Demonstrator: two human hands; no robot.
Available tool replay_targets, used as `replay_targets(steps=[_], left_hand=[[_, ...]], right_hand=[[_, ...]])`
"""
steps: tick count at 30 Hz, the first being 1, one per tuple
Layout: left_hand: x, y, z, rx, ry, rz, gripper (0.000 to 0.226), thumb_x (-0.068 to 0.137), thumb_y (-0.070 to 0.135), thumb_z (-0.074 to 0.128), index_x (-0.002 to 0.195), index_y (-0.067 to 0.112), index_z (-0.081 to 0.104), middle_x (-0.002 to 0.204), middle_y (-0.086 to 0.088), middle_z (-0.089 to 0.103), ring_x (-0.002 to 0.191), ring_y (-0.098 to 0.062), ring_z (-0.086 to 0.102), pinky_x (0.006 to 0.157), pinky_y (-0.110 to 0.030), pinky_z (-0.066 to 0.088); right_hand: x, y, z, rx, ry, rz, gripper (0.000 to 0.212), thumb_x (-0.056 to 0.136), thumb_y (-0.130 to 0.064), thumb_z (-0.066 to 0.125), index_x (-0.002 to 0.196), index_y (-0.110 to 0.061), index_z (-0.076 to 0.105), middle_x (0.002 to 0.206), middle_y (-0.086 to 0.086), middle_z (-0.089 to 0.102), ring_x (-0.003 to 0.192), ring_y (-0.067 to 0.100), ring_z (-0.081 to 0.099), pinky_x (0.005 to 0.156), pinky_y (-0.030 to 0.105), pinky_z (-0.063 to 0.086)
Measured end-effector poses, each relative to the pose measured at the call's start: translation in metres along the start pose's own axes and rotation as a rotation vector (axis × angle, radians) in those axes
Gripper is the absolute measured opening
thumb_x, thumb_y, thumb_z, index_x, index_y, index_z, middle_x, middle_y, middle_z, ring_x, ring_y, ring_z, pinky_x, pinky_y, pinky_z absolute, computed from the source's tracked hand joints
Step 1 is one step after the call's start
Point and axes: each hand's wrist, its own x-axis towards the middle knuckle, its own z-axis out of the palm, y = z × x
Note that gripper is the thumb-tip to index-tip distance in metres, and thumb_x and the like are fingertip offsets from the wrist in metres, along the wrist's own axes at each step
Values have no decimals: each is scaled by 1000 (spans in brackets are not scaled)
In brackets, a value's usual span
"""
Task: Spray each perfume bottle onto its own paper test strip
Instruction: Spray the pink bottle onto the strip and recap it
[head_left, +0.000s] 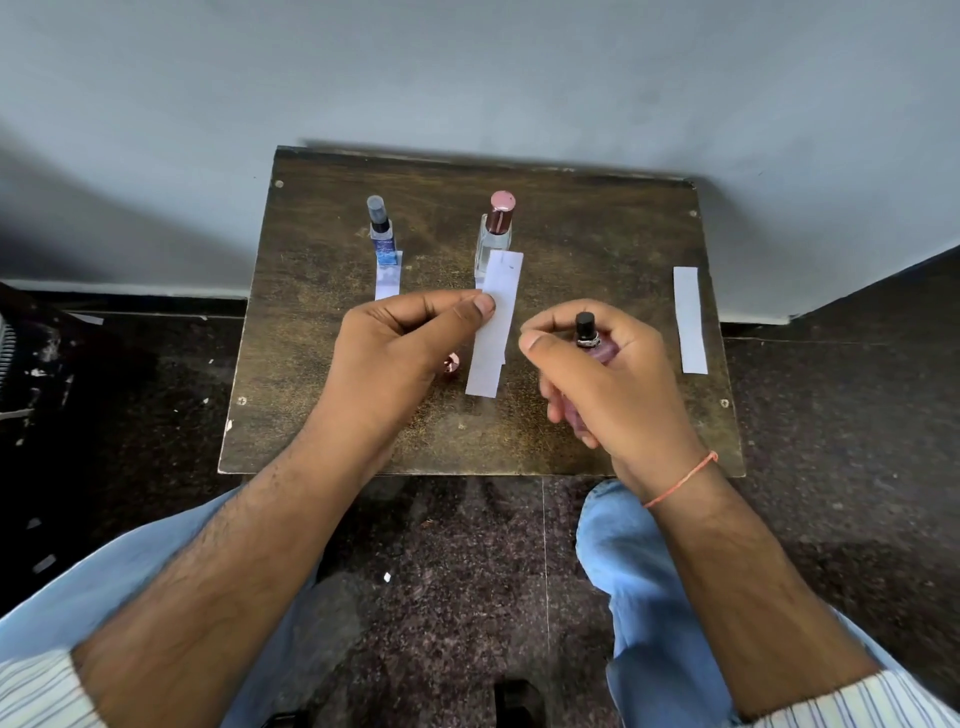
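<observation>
**Strip held beside pink bottle above the table**

Head view: a white paper strip (493, 322) is pinched at its edge between the thumb and fingers of the left hand (400, 343) and is held upright above the dark wooden table (597, 249). Just to its right, a pink perfume bottle (592, 345) is gripped in the curled fingers of the right hand (602, 374), its black nozzle uncovered at the top. A small pink cap (451, 362) is seen on the table under the left hand. At the far side, a blue bottle (383, 236) stands on its own strip (388, 280), and a clear bottle with a pink cap (496, 228) stands behind the held strip. Another strip (690, 319) lies flat at the right.
</observation>
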Motion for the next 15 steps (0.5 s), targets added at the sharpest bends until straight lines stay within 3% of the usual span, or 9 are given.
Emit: replay_targets(steps=[2,6,10,15], left_hand=[[1,1,2,-21,8,-24,11,99,12,73,102,5,81,64,13,73,44,5,54,48,-6,40],[2,-1,5,-25,7,-89,13,96,28,79,98,18,87,71,6,70,49,-6,37,47,-20,29],[1,-1,12,-28,12,-103,12,95,29,80,98,21,87,65,3,58,53,-11,30,51,-27,21],[-2,0,21,-32,-7,-51,12,100,9,71,107,3,79,50,16,63,42,5,51,46,-6,38]], right_hand=[[-3,0,0,25,-30,39,11,93,-8,83,103,-14,80,81,6,72,44,6,55,36,13,36],[-4,1,1,65,-10,90,13,94,-7,83,106,-13,80,83,-2,77,47,1,59,35,13,37],[-3,4,-1,136,36,90,14,94,-12,84,103,-20,78,83,-1,79,47,16,60,35,20,34],[-2,5,-1,191,80,86,18,91,-9,86,96,-24,76,79,-1,77,47,19,57,39,22,33]])
